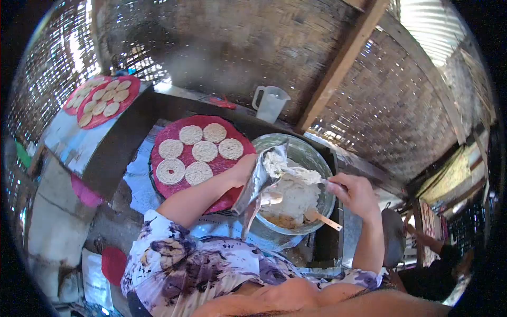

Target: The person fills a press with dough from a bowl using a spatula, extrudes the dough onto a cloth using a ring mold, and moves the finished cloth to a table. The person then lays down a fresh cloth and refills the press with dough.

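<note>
My left hand point(245, 170) grips a shiny silver holder point(254, 189), tilted over the basin, with pale dough at its open mouth. I cannot tell whether it is a pouch or a metal tube. In my right hand point(357, 194) is a utensil, its end covered by a lump of sticky dough point(305, 175) that reaches the holder's mouth. Its exact kind is hidden. Below both hands stands a large metal basin point(328, 164) with more white dough point(301, 198) inside. A flat wooden spatula point(323, 218) leans in the dough, its handle over the rim.
Left of the basin, a round pink tray point(182, 132) bears several flat coiled dough discs. More discs lie on pink trays point(127, 108) at the far left. A clear pitcher point(272, 104) stands behind by the woven wall. Another person's arm point(430, 242) shows at right.
</note>
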### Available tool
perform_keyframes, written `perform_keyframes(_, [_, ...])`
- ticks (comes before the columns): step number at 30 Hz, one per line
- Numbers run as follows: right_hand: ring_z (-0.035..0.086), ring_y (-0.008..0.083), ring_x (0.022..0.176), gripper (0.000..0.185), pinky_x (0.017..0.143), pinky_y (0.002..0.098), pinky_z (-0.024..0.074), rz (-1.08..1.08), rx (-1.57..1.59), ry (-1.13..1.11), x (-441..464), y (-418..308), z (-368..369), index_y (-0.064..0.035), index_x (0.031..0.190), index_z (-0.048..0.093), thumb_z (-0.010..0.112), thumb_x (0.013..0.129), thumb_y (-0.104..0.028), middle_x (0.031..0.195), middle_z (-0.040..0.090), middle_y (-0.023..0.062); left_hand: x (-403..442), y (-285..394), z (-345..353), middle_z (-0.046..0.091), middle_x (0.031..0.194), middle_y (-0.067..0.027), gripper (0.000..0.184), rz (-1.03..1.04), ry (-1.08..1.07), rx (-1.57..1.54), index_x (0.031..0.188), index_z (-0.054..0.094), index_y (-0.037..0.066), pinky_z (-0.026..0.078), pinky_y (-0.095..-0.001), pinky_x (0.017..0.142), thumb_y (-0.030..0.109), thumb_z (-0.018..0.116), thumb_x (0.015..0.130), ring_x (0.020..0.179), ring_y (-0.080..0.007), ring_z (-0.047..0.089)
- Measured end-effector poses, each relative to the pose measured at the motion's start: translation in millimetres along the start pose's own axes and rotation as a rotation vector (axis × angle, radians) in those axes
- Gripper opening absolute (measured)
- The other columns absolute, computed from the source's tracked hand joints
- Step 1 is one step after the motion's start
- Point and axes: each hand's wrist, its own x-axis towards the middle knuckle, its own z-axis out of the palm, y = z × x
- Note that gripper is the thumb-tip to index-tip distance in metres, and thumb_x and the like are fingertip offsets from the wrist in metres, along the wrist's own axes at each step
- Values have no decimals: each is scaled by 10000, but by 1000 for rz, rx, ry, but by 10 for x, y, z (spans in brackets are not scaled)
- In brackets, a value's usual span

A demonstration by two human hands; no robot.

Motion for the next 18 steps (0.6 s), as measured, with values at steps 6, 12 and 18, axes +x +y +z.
perform_keyframes(6, [588,342,672,263,577,440,460,38,-340,-282,253,-253,-304,-118,764,622,537,811,-363,667,596,135,53,342,376,602,901,-218,415,14,119,485,1023,560,56,454,-432,748,266,651,676,876,-385,572])
perform_keyframes(12, [583,320,609,262,525,430,450,-63,-460,-181,296,-516,-108,-85,740,576,536,802,-337,605,568,122,75,509,439,603,944,-197,409,-14,36,659,1033,577,73,469,-416,731,302,637,699,883,-367,579])
perform_keyframes(18, [552,194,545,76,469,335,397,-603,-633,240,261,-444,194,-132,757,584,600,711,-189,632,553,14,181,92,318,607,1037,-108,397,-123,-66,80,1074,584,103,456,-326,792,343,613,759,948,-248,583])
